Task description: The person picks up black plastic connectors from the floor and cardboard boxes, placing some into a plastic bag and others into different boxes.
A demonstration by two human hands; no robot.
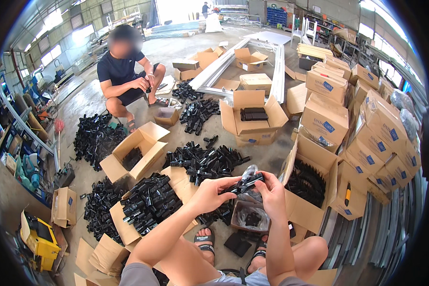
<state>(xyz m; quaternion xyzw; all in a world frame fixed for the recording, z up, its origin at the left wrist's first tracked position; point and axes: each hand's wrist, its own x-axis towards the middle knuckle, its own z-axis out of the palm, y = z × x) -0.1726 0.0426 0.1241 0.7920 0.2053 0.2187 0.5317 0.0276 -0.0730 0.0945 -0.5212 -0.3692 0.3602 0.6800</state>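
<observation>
In front of my knees, both hands grip a glossy black plastic fitting (248,183). My left hand (213,193) pinches its left end, and my right hand (272,193) has thumb and fingers closed on its right end. Whether it is one piece or two pressed together, I cannot tell. Just below my hands sits a small carton (236,218) lined with a clear plastic bag (255,217), with small black pieces inside. Beyond my hands lies a loose heap of black fittings (202,162). An open carton of black parts (310,183) is at my right.
More black fittings (100,207) are piled at left, beside an open carton packed with them (152,202). Across from me a co-worker (124,71) squats, handling a small part. Stacked cartons (324,119) and long metal profiles (357,238) line the right side.
</observation>
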